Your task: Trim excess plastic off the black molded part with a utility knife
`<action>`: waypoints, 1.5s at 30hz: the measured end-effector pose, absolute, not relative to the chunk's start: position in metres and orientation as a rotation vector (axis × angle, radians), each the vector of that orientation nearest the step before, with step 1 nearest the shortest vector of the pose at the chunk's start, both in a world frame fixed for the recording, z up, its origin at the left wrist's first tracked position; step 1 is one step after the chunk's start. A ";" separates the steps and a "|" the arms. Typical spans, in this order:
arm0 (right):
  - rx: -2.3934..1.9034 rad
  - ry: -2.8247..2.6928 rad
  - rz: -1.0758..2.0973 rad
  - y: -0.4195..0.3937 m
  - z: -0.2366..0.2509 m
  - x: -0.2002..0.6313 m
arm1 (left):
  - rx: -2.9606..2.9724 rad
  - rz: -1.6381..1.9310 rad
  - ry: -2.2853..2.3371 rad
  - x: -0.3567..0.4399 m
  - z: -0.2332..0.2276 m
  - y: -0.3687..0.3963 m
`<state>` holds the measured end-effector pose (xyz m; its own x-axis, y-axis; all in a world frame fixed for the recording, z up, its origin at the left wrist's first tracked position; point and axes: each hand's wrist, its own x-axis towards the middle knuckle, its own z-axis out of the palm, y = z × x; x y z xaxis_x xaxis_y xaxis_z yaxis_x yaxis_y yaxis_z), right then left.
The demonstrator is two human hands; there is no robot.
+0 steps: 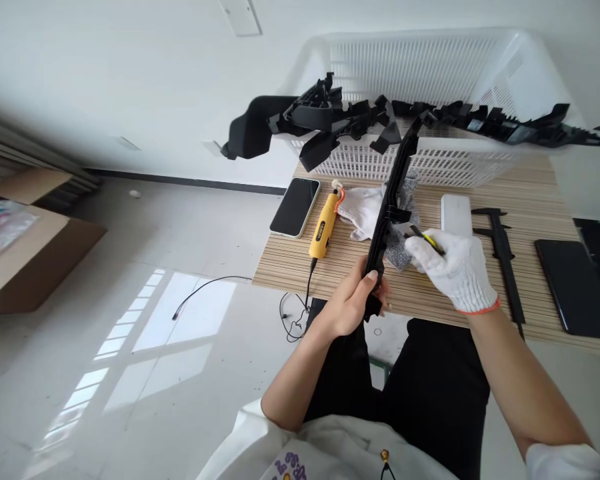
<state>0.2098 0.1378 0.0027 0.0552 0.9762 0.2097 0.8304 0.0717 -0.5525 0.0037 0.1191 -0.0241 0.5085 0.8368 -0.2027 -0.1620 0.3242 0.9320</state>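
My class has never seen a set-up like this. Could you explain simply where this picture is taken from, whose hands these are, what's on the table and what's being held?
There is no machine arm here: a person works by hand. The single picture comes from a camera worn on their head, looking forward and down. The bare left hand holds a long black part. The gloved right hand holds a slim yellow-and-black tool. On the wood-patterned table lie a phone, a yellow corded tool, a white glove, a white block and a black caliper. Behind them stands a white basket, with more black parts across it.
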 end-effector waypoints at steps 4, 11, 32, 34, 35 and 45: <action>-1.939 -2.018 0.082 0.138 0.007 0.204 | 1.071 0.709 0.787 0.001 -0.022 0.122; -2.016 -2.080 -0.076 0.137 0.007 0.200 | 1.109 0.689 0.805 -0.001 -0.015 0.122; -2.043 -2.134 -0.123 0.135 0.008 0.200 | 1.114 0.693 0.869 0.001 -0.015 0.119; -2.047 -2.140 -0.115 0.135 0.008 0.200 | 1.118 0.698 0.874 0.001 -0.016 0.119; -2.049 -2.140 -0.123 0.135 0.008 0.200 | 1.122 0.701 0.874 0.001 -0.016 0.119; -2.058 -2.162 -0.158 0.134 0.009 0.202 | 1.131 0.690 0.861 0.000 -0.015 0.120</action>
